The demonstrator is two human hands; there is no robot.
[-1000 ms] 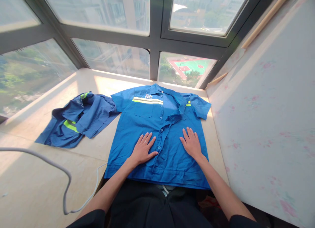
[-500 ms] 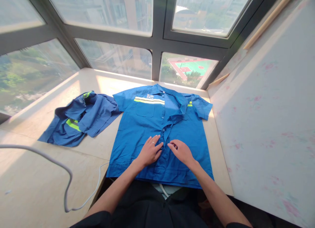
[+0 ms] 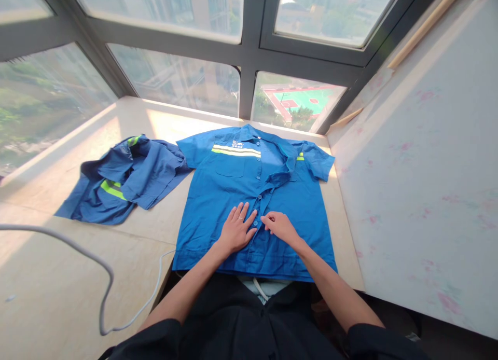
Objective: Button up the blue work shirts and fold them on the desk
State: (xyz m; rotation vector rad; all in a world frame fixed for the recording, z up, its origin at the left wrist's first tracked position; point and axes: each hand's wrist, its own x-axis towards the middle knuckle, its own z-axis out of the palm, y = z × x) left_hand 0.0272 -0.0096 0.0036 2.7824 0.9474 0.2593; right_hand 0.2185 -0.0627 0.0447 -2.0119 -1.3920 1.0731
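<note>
Possibly the chief weakness lay in the front of the blue shirt (image 3: 241, 186), which was spread face up on the bench (image 3: 78, 272), its collar away from the person and its hem along the near edge. One front panel's upper part, the loose flap (image 3: 287, 165), was turned back toward the right sleeve, and the front edge rippled lower down; if that rippled cloth were pressed as it lay, creases could set in, and the two edges might line up unevenly beside the buttons (image 3: 260, 197). The left hand (image 3: 237, 229) rested flat on the shirt, fingers a little apart, just beside the button row; too light a weight there could let the fabric slide if the other side were pulled. The right hand (image 3: 279, 226) was curled, thumb and fingertips drawn close together at the front edge, though whether cloth was pinched between them could not be told. A tug from it might shift the whole shirt toward the near edge. A crumpled garment (image 3: 150, 176) lay against the left sleeve and could be dragged along, while the grey cable (image 3: 105, 298) reached near the hem's left corner, where it might catch.
</note>
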